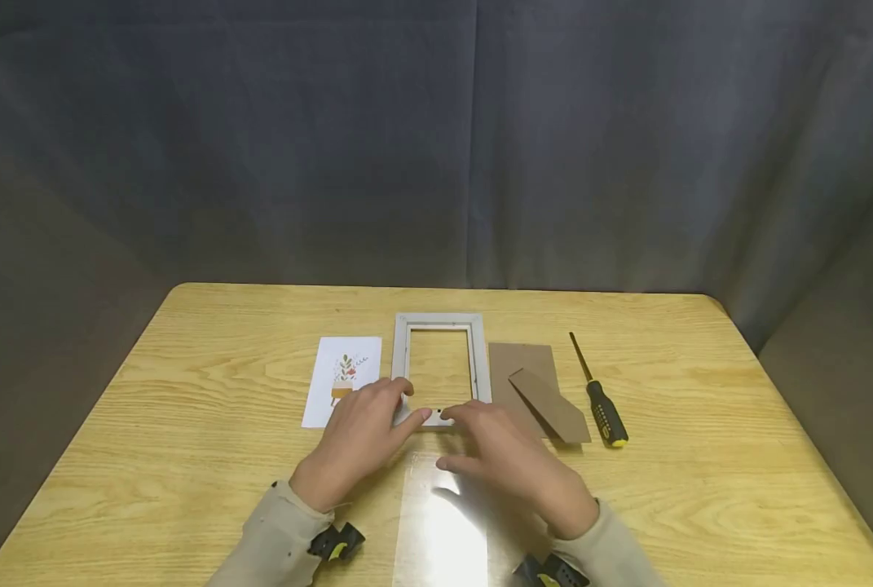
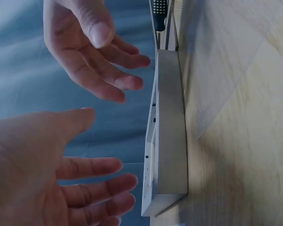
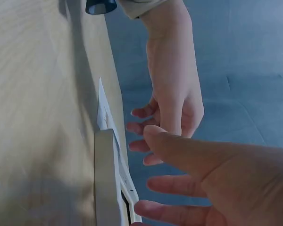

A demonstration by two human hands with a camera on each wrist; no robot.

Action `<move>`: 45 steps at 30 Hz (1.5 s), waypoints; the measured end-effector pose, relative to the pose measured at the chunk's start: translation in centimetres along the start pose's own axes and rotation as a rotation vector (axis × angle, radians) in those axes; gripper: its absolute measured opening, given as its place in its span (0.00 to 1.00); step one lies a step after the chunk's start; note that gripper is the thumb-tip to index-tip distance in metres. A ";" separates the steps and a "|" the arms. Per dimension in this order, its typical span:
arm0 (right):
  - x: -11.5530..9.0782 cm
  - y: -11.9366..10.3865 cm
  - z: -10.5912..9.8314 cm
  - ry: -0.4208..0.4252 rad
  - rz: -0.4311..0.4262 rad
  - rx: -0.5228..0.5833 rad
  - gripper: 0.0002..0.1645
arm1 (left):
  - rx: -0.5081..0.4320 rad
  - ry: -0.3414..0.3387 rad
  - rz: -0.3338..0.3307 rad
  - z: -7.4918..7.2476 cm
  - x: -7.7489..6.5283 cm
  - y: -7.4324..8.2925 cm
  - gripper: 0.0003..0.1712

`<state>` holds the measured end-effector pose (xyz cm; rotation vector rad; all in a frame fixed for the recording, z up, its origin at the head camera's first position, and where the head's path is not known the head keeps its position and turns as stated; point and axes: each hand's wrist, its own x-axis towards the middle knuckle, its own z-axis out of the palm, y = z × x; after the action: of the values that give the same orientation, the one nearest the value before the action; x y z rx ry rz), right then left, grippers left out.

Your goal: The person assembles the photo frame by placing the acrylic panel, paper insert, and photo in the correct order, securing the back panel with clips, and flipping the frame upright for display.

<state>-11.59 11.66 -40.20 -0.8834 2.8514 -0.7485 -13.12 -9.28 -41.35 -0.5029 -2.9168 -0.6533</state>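
A pale picture frame (image 1: 403, 342) lies flat on the table, and the wood shows through its opening. My left hand (image 1: 363, 424) hovers over its near left corner with fingers loosely bent and nothing in them. Above the near right corner is my right hand (image 1: 505, 448), its fingers spread and bare. Both wrist views show a gap between the hands and the frame edge (image 2: 172, 122). Partly behind the left hand lies a white card with a plant drawing (image 1: 344, 371). Close in front of the frame, a clear sheet (image 1: 443, 522) reflects the light.
Right of the frame is a brown backing board (image 1: 524, 355) with a folded stand flap (image 1: 553, 408). Farther right lies a screwdriver (image 1: 605, 412) with a black and yellow handle. A dark curtain (image 1: 436, 147) hangs behind the table's far edge.
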 end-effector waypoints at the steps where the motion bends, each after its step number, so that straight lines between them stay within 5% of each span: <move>1: 0.0 -0.1 0.1 -0.012 -0.008 0.000 0.31 | -0.002 -0.002 0.000 0.0 0.0 0.0 0.23; 12: 0.0 -1.3 1.6 -0.091 -0.025 -0.132 0.33 | -0.012 -0.030 -0.023 0.0 0.1 0.0 0.22; 29: -1.0 -1.6 2.7 -0.165 0.062 -0.176 0.37 | 0.030 0.006 -0.010 0.1 -0.1 0.3 0.22; 45: -0.6 -1.5 2.5 -0.231 0.156 -0.049 0.47 | 0.059 0.023 0.007 0.5 -0.3 0.3 0.22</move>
<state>-9.78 9.83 -41.78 -0.6917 2.7038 -0.5246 -12.75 -8.86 -41.73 -0.4952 -2.9015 -0.5660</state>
